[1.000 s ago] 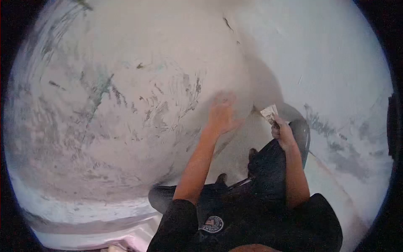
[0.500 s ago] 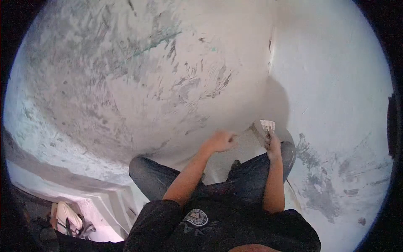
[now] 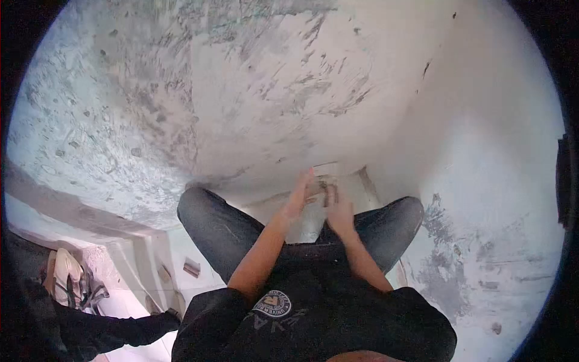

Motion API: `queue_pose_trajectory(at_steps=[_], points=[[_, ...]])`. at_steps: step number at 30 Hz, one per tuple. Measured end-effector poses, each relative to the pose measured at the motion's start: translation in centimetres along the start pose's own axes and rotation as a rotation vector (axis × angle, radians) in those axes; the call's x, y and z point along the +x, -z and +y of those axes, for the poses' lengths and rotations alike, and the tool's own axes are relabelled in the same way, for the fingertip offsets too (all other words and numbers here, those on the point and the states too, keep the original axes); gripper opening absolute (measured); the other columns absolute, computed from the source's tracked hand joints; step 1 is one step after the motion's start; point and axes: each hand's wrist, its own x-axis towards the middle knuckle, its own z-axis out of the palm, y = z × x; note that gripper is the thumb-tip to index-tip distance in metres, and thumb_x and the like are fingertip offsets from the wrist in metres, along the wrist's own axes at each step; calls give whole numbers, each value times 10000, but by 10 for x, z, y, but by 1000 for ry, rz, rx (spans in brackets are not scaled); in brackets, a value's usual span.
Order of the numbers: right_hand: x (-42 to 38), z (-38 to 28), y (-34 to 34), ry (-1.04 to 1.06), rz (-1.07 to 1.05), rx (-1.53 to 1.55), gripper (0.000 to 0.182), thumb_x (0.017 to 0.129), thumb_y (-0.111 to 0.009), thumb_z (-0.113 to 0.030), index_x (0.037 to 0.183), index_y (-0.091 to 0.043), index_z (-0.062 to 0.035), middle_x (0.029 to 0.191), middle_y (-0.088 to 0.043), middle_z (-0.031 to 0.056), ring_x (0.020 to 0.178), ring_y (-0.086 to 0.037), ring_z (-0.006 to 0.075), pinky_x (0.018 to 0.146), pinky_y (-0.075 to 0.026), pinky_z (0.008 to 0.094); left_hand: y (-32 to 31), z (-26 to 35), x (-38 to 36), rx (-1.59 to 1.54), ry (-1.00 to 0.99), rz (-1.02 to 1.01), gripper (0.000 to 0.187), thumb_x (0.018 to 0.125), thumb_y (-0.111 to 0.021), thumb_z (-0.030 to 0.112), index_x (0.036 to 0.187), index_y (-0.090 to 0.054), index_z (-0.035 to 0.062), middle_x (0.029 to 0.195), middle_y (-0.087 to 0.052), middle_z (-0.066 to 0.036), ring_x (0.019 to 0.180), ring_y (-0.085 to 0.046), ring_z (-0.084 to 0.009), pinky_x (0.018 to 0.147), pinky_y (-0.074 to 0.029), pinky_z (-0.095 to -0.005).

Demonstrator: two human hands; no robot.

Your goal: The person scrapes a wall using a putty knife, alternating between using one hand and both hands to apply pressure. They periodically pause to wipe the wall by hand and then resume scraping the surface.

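Note:
My right hand (image 3: pixel 339 214) is closed round a flat, light-coloured scraper-like tool (image 3: pixel 327 171) between my knees. My left hand (image 3: pixel 298 196) is right beside it, raised against the tool's left side. Motion smears its fingers, so their grip is unclear. Both hands are in front of the lower part of a pale wall (image 3: pixel 271 127) with grey smears. Part of the tool is hidden behind my fingers.
A second pale wall (image 3: pixel 488 157) meets the first at a corner on the right. My bent knees (image 3: pixel 208 214) flank my hands. At the lower left are a light bag-like item (image 3: pixel 67 271) with straps and a long black cloth-covered shape (image 3: pixel 120 332).
My right hand and the tool have moved left, and my left hand has come up beside them. The view has shifted. The long black shape now reaches further right at the lower left.

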Motion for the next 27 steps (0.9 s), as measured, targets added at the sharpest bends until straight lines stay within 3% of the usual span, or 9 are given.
queue_pose_trajectory(at_steps=[3, 6, 13, 16, 18, 22, 24, 25, 27], points=[[-23, -20, -27, 350, 5, -42, 286, 952, -572, -201, 1226, -611, -128, 931, -673, 195, 839, -640, 435, 734, -498, 500, 18, 12, -3, -228, 94, -205, 458, 926, -605, 558, 1077, -636, 127, 838, -614, -43, 795, -598, -195, 821, -478, -359], [-27, -22, -36, 487, -11, -209, 331, 911, -623, -187, 1236, -600, -130, 922, -661, 207, 843, -642, 441, 728, -498, 515, 35, 14, -5, -392, 11, -116, 326, 956, -596, 478, 846, -549, 175, 674, -491, 33, 650, -512, -145, 693, -461, -331], [-44, -16, -43, 225, -317, 77, 404, 985, -568, -240, 1316, -499, -18, 1140, -625, 234, 1001, -620, 353, 888, -470, 443, 65, -15, 8, -595, -82, -100, 314, 990, -545, 420, 819, -492, 162, 651, -437, 23, 578, -450, -141, 589, -431, -268], [-28, -26, -53, 70, -410, 230, 484, 1039, -470, -296, 1403, -408, 17, 1275, -553, 249, 1180, -551, 328, 1028, -407, 414, 54, 2, 11, -161, -350, 16, 330, 1002, -533, 410, 823, -479, 137, 692, -437, 21, 581, -405, -134, 619, -421, -261], [-37, -6, -71, 103, -395, 267, 521, 1062, -388, -342, 1421, -381, 36, 1290, -546, 245, 1240, -516, 318, 1077, -364, 386, 60, -13, -4, -284, -145, -25, 292, 1003, -545, 377, 973, -558, 87, 780, -496, 10, 695, -476, -130, 682, -444, -299], [-18, -3, -79, 103, -341, 216, 572, 1071, -327, -385, 1431, -367, 58, 1343, -527, 245, 1267, -502, 317, 1107, -329, 379, 58, -13, 15, -27, -130, 88, 395, 1001, -554, 381, 1199, -563, 40, 956, -575, -47, 907, -555, -175, 810, -471, -349], [-2, -36, -51, -241, -392, 369, 622, 1069, -295, -431, 1468, -348, 42, 1469, -436, 243, 1333, -442, 300, 1138, -284, 383, 48, -9, 14, 391, -571, 256, 524, 1003, -527, 405, 1299, -500, -26, 1169, -584, -145, 1082, -573, -260, 909, -457, -355], [14, -19, -68, -222, -264, 411, 649, 1062, -300, -468, 1488, -335, 22, 1479, -420, 225, 1325, -434, 285, 1133, -289, 379, 48, 5, 8, 414, -570, 242, 524, 1003, -527, 405, 1299, -500, -26, 1169, -584, -145, 1082, -573, -260, 909, -457, -355], [29, -23, -78, -231, -144, 565, 685, 1054, -294, -506, 1537, -262, -21, 1539, -334, 206, 1386, -356, 297, 1153, -269, 389, 43, 44, -12, 1055, -901, 34, 648, 979, -555, 375, 1428, -379, -59, 1357, -489, -242, 1246, -510, -354, 986, -442, -440]])
